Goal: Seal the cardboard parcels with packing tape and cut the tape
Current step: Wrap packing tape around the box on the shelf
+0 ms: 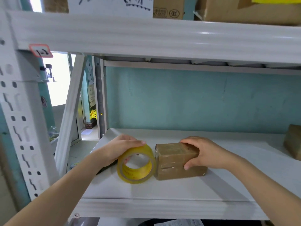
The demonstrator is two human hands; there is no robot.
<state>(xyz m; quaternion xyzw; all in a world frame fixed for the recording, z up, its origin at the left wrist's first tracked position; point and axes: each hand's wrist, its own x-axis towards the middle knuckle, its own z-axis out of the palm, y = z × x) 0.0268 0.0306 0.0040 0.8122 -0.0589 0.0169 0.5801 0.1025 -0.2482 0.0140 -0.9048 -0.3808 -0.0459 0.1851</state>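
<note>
Both hands reach onto a white metal shelf (179, 191) backed by a pale green wall. The left hand (119, 149) is closed on a roll of yellowish clear packing tape (136, 164): its fingers lie across the top of the roll and one fingertip shows inside the core. The roll stands on its edge on the shelf, its open centre facing the camera.

Just to the right of the roll, close against it, sits a small brown cardboard parcel (175, 162), glossy with tape already wrapped around it. The right hand (206, 152) grips this parcel from its right side, fingers over the top far edge and the thumb pressed on the near face. The parcel rests flat on the shelf between the two hands.

Farther right of the right hand, at the frame edge, part of another brown parcel (293, 141) lies on the same shelf. More cardboard boxes (244, 8) stand on the shelf above.
</note>
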